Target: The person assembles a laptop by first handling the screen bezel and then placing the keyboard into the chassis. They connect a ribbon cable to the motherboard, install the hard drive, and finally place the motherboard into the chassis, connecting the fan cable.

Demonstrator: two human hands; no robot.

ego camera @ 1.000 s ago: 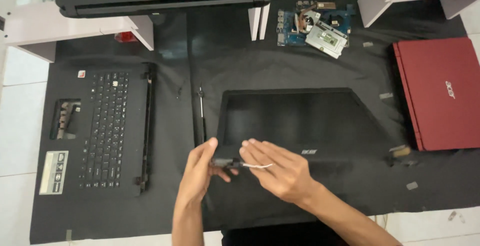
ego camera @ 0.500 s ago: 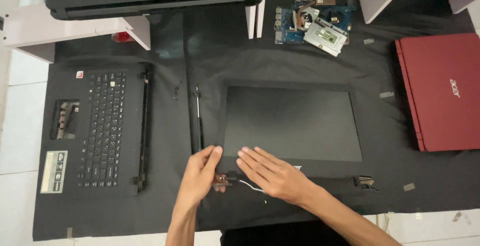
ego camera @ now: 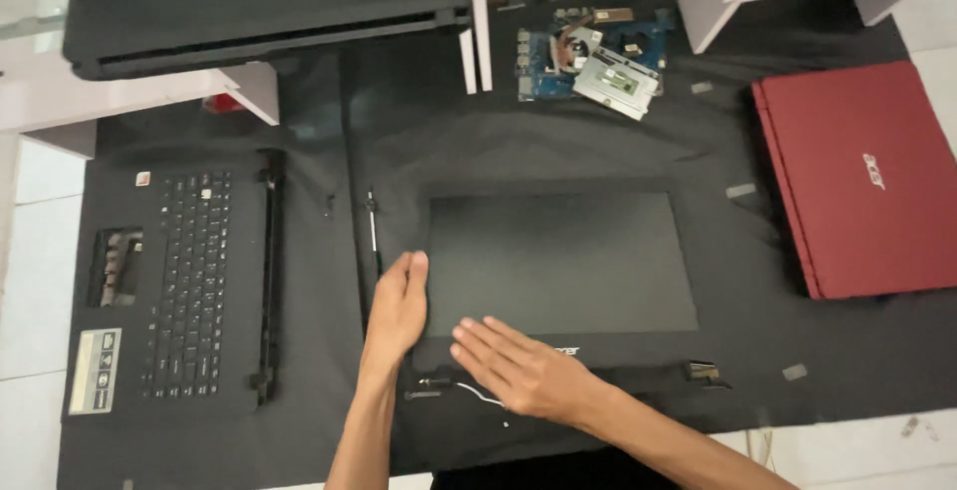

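A black laptop screen panel (ego camera: 563,261) lies flat on the black mat (ego camera: 518,151), with metal hinges at its near corners. My left hand (ego camera: 397,308) rests flat along the panel's left edge, fingers together and extended. My right hand (ego camera: 518,368) lies palm down on the panel's lower bezel, fingers spread, holding nothing. A thin white cable (ego camera: 477,393) and the left hinge (ego camera: 429,385) lie just left of my right hand. The right hinge (ego camera: 703,371) sticks out at the near right corner.
A black keyboard case (ego camera: 179,291) lies at the left, a thin metal strip (ego camera: 372,236) beside the panel. A blue circuit board (ego camera: 588,63) sits at the back, a red laptop (ego camera: 862,176) at the right. A black laptop base (ego camera: 259,6) rests on white furniture.
The screen panel has gone from tilted up to lying flat on the mat. Both hands left the hinge and cable area and now press flat on the panel's left edge and lower bezel.
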